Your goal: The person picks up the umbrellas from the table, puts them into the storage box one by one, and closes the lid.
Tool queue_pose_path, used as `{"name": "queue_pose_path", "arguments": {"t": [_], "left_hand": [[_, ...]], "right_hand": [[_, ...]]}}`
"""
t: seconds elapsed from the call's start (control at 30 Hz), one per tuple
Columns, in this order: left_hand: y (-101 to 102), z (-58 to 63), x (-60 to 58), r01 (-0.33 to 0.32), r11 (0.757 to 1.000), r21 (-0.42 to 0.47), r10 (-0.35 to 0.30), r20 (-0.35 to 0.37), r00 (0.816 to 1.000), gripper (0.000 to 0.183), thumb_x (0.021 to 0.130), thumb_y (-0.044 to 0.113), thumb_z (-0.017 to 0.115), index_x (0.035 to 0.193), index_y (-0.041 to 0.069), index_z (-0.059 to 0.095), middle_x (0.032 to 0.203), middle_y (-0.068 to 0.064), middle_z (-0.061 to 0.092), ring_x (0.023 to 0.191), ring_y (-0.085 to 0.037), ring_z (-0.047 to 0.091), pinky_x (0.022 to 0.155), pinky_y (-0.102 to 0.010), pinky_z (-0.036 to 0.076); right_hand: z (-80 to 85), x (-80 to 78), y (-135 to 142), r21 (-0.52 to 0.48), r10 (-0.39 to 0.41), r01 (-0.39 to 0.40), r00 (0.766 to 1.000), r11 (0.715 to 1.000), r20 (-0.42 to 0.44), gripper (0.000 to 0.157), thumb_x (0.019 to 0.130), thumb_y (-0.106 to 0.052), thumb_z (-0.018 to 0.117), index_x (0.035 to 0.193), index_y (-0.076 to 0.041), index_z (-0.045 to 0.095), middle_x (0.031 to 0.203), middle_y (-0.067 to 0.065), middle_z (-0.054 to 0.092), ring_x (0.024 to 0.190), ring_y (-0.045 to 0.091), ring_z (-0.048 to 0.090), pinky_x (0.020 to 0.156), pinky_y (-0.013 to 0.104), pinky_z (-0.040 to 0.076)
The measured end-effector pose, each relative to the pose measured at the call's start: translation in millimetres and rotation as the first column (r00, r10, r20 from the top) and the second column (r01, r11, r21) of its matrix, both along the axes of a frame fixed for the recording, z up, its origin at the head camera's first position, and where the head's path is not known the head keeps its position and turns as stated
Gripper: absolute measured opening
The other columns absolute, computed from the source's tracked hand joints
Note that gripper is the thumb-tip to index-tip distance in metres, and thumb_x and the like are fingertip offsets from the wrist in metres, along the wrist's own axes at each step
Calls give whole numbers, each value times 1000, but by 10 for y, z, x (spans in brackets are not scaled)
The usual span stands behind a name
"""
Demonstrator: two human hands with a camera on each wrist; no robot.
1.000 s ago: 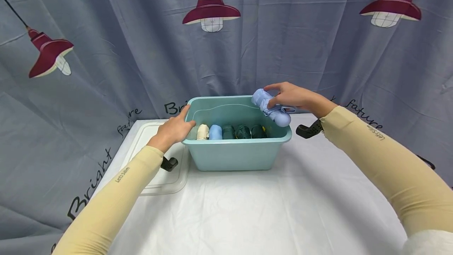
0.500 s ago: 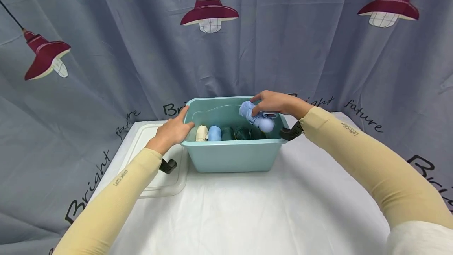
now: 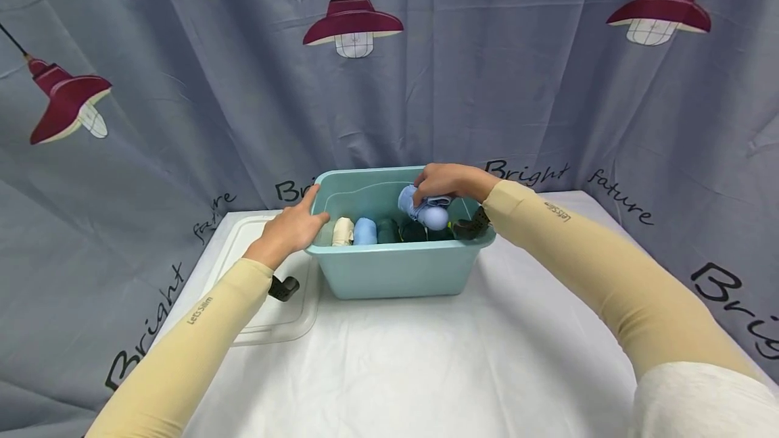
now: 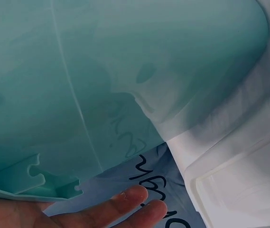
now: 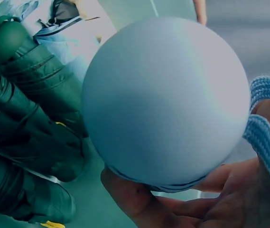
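My right hand (image 3: 447, 182) grips a light blue folded umbrella (image 3: 433, 217), tilted, inside the teal plastic bin (image 3: 395, 274) over its right half. In the right wrist view the umbrella's round handle end (image 5: 165, 102) faces the camera, with its knitted wrist strap (image 5: 267, 137) beside the fingers. Below it lie dark green folded umbrellas (image 5: 30, 128). A cream umbrella (image 3: 343, 231) and another light blue one (image 3: 365, 232) stand in the row at left. My left hand (image 3: 285, 230) holds the bin's left rim, thumb over the inside; its fingers (image 4: 125, 199) extend outside the wall.
A translucent white lid (image 3: 255, 316) lies on the white-covered table (image 3: 426, 370), left of the bin and partly under my left forearm. Behind the table hangs a grey-blue curtain (image 3: 487, 100) printed with red lamps and lettering.
My right hand has carried the light blue umbrella left and down, from above the bin's right rim to inside the bin. The left hand stays on the rim.
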State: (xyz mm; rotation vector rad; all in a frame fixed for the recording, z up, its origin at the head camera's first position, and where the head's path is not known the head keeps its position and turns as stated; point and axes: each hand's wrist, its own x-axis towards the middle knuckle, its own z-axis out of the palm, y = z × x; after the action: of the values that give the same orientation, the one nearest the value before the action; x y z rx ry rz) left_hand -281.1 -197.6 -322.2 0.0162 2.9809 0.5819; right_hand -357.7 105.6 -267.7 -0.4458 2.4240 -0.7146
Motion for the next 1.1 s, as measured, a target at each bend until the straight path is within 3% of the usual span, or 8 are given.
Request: {"name": "queue_pose_path", "arguments": {"t": [0.1, 0.17, 0.3, 0.73, 1.1], "left_hand": [[-17, -13, -3, 3, 1000, 2, -3, 7, 1000, 76, 99, 49, 35, 163, 32, -1, 139, -24, 57, 103, -36, 63, 72, -48, 46], [-17, 4, -8, 5, 1000, 0, -5, 5, 1000, 76, 99, 49, 35, 163, 32, -1, 142, -25, 55, 107, -38, 63, 74, -50, 46], [-16, 15, -10, 4, 1000, -5, -3, 4, 1000, 76, 99, 49, 34, 163, 32, -2, 145, -26, 52, 113, -40, 62, 79, -53, 47], [-3, -15, -4, -8, 1000, -5, 8, -7, 1000, 76, 98, 51, 35, 163, 33, -1, 143, -23, 54, 108, -37, 62, 77, -51, 46], [-28, -19, -19, -8, 1000, 2, 8, 0, 1000, 76, 98, 50, 36, 163, 34, 0, 132, -21, 61, 101, -35, 63, 73, -48, 46]], "right_hand": [[-62, -30, -64, 13, 12, -12, 1000, 1000, -5, 41, 88, -19, 66, 124, 0, 65, 115, 13, 62, 80, 18, 57, 65, 28, 48], [-79, -55, -95, 15, 14, -14, 1000, 1000, -9, 25, 87, -18, 67, 105, -1, 70, 96, 9, 61, 74, 17, 54, 62, 28, 47], [-112, -95, -153, 9, -6, 5, 1000, 1000, 15, 15, 87, -17, 68, 92, -4, 69, 87, 4, 58, 73, 16, 54, 62, 29, 49], [-206, -180, -376, 90, -35, 23, 989, 996, 141, 32, 90, -18, 68, 114, 3, 63, 112, 14, 60, 83, 20, 64, 72, 33, 58], [-222, -195, -463, 147, 13, -46, 976, 988, 216, 33, 93, -21, 67, 116, 4, 63, 114, 14, 60, 85, 18, 65, 74, 30, 56]]}}
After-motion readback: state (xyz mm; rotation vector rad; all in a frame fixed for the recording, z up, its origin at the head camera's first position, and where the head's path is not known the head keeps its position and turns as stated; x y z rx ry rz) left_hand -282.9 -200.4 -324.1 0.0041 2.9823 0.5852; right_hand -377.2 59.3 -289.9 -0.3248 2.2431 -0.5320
